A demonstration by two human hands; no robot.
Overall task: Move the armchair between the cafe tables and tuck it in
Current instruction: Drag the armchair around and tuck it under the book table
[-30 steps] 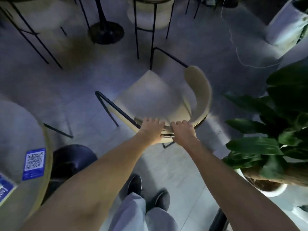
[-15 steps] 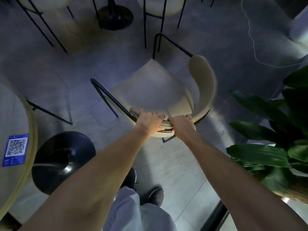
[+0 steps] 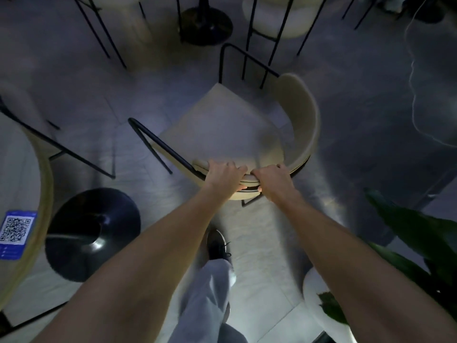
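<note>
Both hands grip the curved back of the armchair [image 3: 222,129]: the left hand [image 3: 226,175] and the right hand [image 3: 272,180] sit side by side, fingers [image 3: 235,167] curled over the padded rim and closed on it. The seat extends away beyond the fingers, black metal arms to either side. A table base [image 3: 92,235] stands off to the left of them, under the round surface [image 3: 19,169]. The chair looks light but stiff; holding the rim over the frame should steer it best.
</note>
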